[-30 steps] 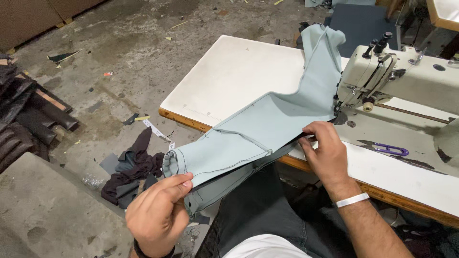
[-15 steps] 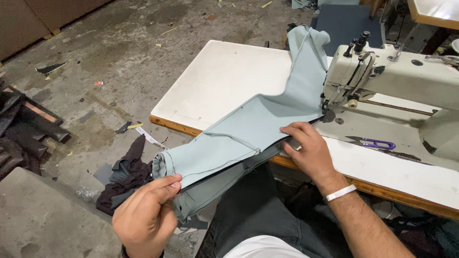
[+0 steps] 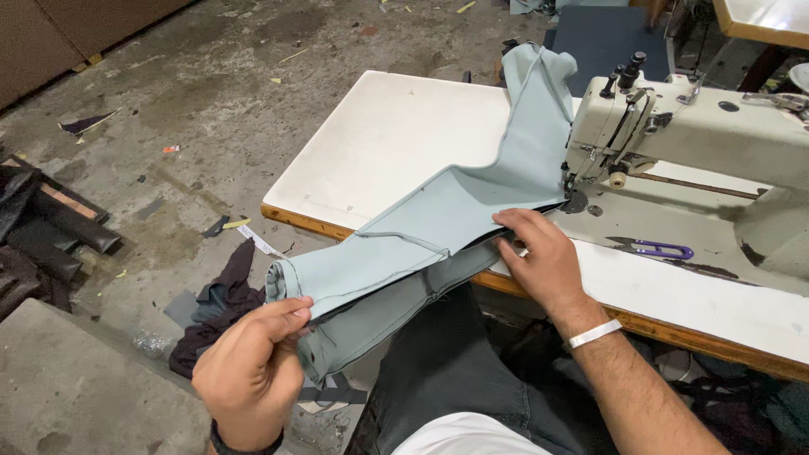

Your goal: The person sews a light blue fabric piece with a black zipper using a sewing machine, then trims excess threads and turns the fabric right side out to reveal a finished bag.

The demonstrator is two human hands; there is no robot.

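Observation:
A long piece of pale grey-green fabric (image 3: 438, 219) runs from the needle of a cream sewing machine (image 3: 674, 126) across the white table (image 3: 388, 143) and off its front edge. My left hand (image 3: 253, 371) pinches the fabric's free end below the table edge, holding its layers together. My right hand (image 3: 539, 257) presses flat on the fabric's edge near the table front, close to the needle plate. A white band circles my right wrist.
Purple thread snips (image 3: 657, 248) lie on the table right of my right hand. Dark fabric scraps (image 3: 219, 303) lie on the concrete floor, with dark rolls (image 3: 50, 236) at the left. A grey slab (image 3: 76, 388) sits at the bottom left.
The view has shifted slightly. My left hand has drawn the fabric end a little lower and nearer to me. My right hand stays on the fabric edge near the needle.

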